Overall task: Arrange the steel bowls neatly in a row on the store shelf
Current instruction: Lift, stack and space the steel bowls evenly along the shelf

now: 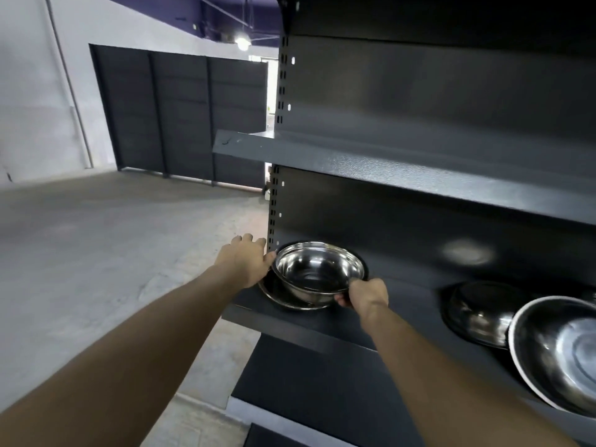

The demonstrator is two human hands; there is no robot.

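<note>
A shiny steel bowl (317, 269) sits tilted inside a wider steel bowl (277, 300) at the left end of the dark shelf (403, 304). My left hand (246, 258) rests against the upper bowl's left rim, thumb touching it. My right hand (366, 293) pinches that bowl's near right rim. Further right on the same shelf lie a dark steel bowl (480, 312) and, overlapping its front, a large steel bowl (561, 353) that tilts toward me at the frame's edge.
Another shelf board (387, 169) juts out above the bowls. The slotted upright (274, 208) stands just behind my left hand. Concrete floor (96, 253) spreads to the left, with dark shelving panels (180, 114) along the far wall.
</note>
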